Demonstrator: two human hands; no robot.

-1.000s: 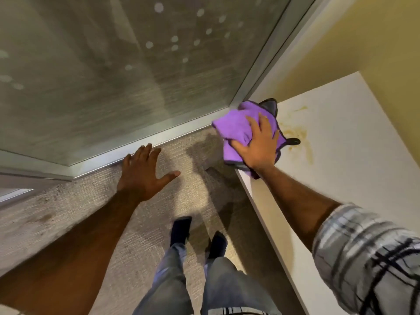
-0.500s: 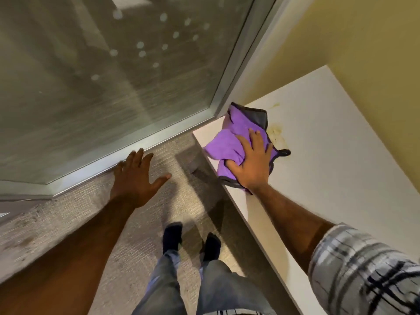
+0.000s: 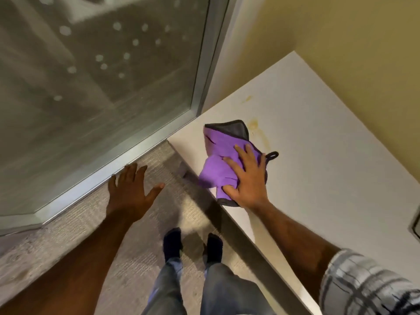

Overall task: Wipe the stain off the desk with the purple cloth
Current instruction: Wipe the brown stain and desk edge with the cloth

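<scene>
The purple cloth [image 3: 219, 153], grey-edged with a small black loop, lies crumpled on the white desk [image 3: 318, 160] near its left front corner. My right hand [image 3: 247, 178] presses flat on the cloth's near part, fingers spread over it. A faint yellow-brown stain [image 3: 254, 125] shows on the desk just beyond and right of the cloth, with a thin streak trailing toward the loop and a small mark farther back. My left hand [image 3: 130, 187] hovers open over the carpet, left of the desk, holding nothing.
A frosted glass wall with a metal frame [image 3: 200, 87] runs along the left and meets the desk corner. A yellow wall [image 3: 352, 42] backs the desk. My legs and dark socks [image 3: 172, 244] stand on grey carpet by the desk edge. A dark object's corner [image 3: 416, 226] shows at far right.
My right hand has slid the cloth toward me and leftward along the desk, uncovering more of the stain, which looks fainter. The view has shifted; my left hand stays spread over the floor.
</scene>
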